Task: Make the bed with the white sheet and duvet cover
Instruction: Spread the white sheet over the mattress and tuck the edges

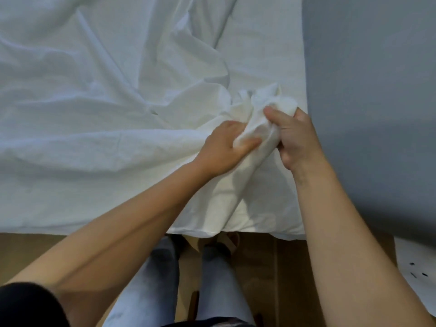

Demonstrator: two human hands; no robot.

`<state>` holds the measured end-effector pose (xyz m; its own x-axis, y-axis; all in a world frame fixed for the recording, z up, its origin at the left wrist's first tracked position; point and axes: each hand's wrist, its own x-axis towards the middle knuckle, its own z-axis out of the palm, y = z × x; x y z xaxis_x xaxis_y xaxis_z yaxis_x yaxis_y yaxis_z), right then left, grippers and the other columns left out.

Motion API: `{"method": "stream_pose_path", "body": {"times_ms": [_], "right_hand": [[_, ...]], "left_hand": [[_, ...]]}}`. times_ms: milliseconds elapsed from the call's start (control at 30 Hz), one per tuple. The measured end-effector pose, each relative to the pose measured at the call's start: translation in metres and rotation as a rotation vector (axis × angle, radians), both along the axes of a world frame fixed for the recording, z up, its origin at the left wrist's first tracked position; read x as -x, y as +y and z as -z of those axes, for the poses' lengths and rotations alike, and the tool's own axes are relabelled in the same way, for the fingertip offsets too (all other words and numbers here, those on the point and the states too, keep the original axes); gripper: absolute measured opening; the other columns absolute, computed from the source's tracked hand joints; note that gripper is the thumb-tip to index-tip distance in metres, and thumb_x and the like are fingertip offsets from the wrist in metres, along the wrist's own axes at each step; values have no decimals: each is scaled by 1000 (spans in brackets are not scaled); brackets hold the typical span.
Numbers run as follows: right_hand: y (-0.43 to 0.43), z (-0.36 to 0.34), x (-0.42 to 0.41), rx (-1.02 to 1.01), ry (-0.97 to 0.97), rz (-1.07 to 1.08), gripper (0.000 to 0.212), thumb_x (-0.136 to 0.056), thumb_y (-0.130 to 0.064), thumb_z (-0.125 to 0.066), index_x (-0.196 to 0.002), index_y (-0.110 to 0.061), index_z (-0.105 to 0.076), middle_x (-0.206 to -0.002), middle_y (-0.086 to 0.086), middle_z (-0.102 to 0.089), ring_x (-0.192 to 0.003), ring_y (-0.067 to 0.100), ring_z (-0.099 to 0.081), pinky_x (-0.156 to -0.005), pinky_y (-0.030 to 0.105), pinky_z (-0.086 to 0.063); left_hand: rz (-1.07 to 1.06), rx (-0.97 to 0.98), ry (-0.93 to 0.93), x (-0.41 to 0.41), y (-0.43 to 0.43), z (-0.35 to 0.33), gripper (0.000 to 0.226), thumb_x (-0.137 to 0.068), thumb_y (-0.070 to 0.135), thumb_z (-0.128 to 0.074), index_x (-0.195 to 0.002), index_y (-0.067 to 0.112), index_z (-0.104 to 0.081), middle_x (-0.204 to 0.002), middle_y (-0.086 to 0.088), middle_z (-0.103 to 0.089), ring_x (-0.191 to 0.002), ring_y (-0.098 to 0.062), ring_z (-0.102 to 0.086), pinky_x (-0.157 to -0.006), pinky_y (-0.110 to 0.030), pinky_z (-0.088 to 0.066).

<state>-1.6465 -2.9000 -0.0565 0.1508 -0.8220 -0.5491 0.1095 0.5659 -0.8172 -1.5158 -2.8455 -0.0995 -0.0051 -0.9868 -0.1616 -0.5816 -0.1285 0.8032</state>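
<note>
- Fingers [247,146] of the left hand [224,147]: curled tight, thumb on top, clamped on the lower part of a twisted bunch [266,100] of the white sheet [94,114].
- Fingers [276,116] of the right hand [297,142]: curled closed round the same bunch from its right side, higher up; the thumb cannot be made out.
- Both hands are just beside each other on the bunch, with cloth between them.
- White sheet: spread and creased over the bed, filling the area left of the bunch and beyond it; its near hem hangs just below the hands.
- The bunch sits at the sheet's right edge. I cannot tell whether this cloth is sheet or duvet cover.
- Floor [35,251]: brown, below the sheet's near hem.
- Jeans [160,279] and a sandal [231,244]: below the hem, under the hands.
- Grey surface [377,90]: touching the sheet's right edge.
- White panel [420,267] with dark marks: well below and right of the sheet.
</note>
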Motion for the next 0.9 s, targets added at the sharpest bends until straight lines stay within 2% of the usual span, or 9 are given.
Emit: {"method": "stream_pose_path", "body": {"times_ms": [133,267,367,433,500,567,667,800,900], "right_hand": [[4,6,9,-8,-125,-178,25,-81,-3,-66,-101,-16,-63,-85,-4,-72,-79,9,-68,-68,25,-53],[24,21,-5,13,-33,-367,44,-68,-13,-75,-110,-17,-60,-99,-2,-68,-87,5,-64,-69,12,-49],[26,31,-22,117,42,-274,46,-73,-8,-76,-114,-17,-57,-108,1,-66,-97,9,-63,-81,18,-51],[24,31,-29,168,151,-255,22,-84,-11,-66,-102,-21,-61,-97,-4,-67,-91,11,-63,-83,23,-52],[12,22,-24,138,158,-30,9,-85,-15,-59,-91,-16,-66,-82,-3,-66,-79,13,-64,-77,31,-52],[-11,3,-7,169,130,280,17,-79,-18,-56,-87,-10,-68,-81,-1,-67,-77,13,-63,-73,30,-52],[-40,-18,22,273,424,410,22,-82,-25,-54,-93,-11,-66,-88,2,-65,-83,16,-62,-77,36,-52],[-30,1,45,266,1082,-93,35,-93,-27,-51,-115,0,-54,-120,21,-59,-110,35,-56,-84,37,-43],[-11,13,54,208,1158,-297,38,-95,-32,-51,-113,2,-54,-118,23,-59,-109,37,-55,-82,37,-43]], "left_hand": [[-243,-31,3,-6,-13,-15,41,-100,23,-43,-59,20,-46,-64,6,-53,-69,-19,-52,-60,-27,-33],[-301,-168,241,-18,-43,-43,41,-102,32,-38,-76,8,-57,-76,-5,-58,-70,-14,-47,-65,-27,-39],[-235,-249,268,-22,-48,-56,45,-101,40,-34,-89,10,-65,-91,-4,-65,-82,-14,-56,-76,-27,-49],[-358,-186,297,-33,-57,-62,43,-101,40,-35,-81,15,-63,-83,0,-64,-78,-12,-57,-73,-27,-49],[-531,-100,295,-47,-70,-67,40,-100,40,-39,-73,18,-57,-73,3,-58,-66,-8,-52,-62,-23,-42],[-489,-32,182,-50,-80,-69,41,-99,38,-44,-63,19,-48,-64,5,-50,-54,-1,-43,-55,-22,-34],[-279,-20,-9,-23,-84,-59,51,-101,32,-42,-53,20,-31,-53,6,-37,-47,-2,-34,-49,-21,-27],[-242,-53,-123,2,-79,-22,40,-102,32,-34,-70,13,-48,-76,-5,-57,-77,-24,-54,-65,-31,-34],[-170,-100,-225,16,-63,11,32,-103,30,-31,-84,12,-51,-92,-15,-61,-91,-33,-56,-77,-38,-41]]}}
